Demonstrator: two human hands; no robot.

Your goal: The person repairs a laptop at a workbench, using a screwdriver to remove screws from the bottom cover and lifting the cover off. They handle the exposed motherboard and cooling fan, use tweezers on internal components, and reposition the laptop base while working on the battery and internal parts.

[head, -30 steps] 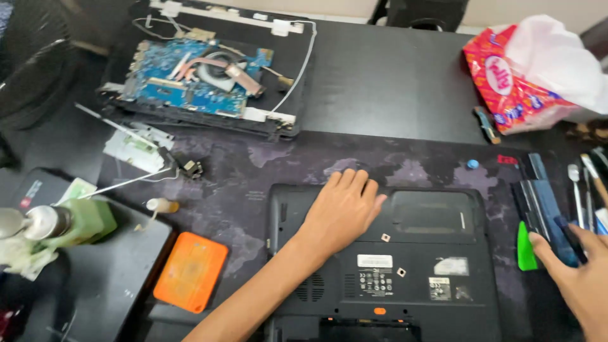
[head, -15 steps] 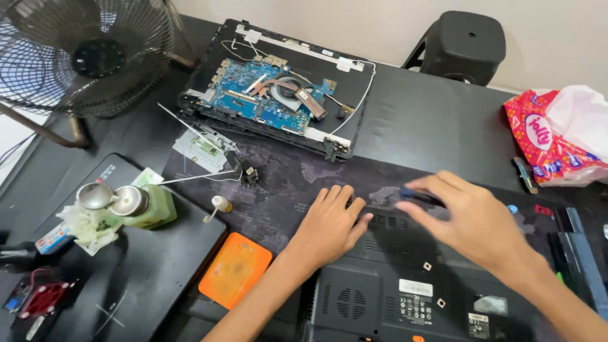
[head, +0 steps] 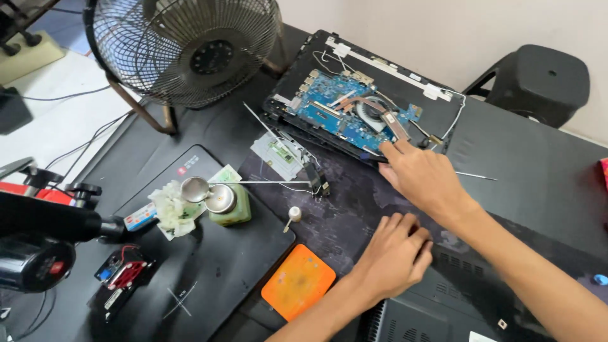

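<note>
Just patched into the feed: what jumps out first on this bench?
The opened black laptop shell with its bare blue circuit board lies at top centre, the right hand reaching to its near edge. A round wire-caged fan stands top left. A bright orange square pad lies bottom centre, beside the left hand resting on the dark mat.

Person, two arms in view. Left hand [head: 394,256]: bare, no glove, ring or watch. Right hand [head: 423,179]: bare likewise. Both forearms uncovered, no sleeves visible up to the frame edge.
</note>
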